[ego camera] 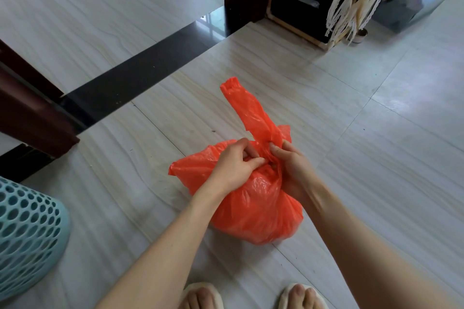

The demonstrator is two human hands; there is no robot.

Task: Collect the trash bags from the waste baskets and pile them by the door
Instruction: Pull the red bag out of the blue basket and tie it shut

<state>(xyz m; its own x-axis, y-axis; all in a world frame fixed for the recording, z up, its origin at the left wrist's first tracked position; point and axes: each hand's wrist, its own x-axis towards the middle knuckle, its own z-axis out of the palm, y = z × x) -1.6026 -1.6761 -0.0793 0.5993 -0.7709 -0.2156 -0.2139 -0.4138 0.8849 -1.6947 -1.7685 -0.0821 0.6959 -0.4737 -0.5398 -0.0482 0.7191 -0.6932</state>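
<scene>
Both hands meet at the neck of an orange trash bag point(253, 198) that sits on the floor tiles point(351, 113) just ahead of the person's slippered toes. In the head view, the left hand point(236, 165) is closed, fingers curled into the gathered plastic at the bag's top; the right hand point(288, 165) is also closed, pinching the same bunch from the 3 o'clock side. The two hands nearly touch, so neither is nearer: the knot lies between them.

One free handle strip point(244, 108) stands up from the neck and leans away toward 11 o'clock; its long axis runs from the hands outward, and I judge that tying turns on drawing this strip through or around the bunch.

Thin, crinkled and glossy, the bag's film bulges round and full below the neck. At 8 o'clock a pale blue plastic waste basket point(27, 233), perforated with round holes, stands well apart. A dark wooden door frame point(32, 113) and black threshold strip point(140, 75) lie toward 10 o'clock, near the bag.
</scene>
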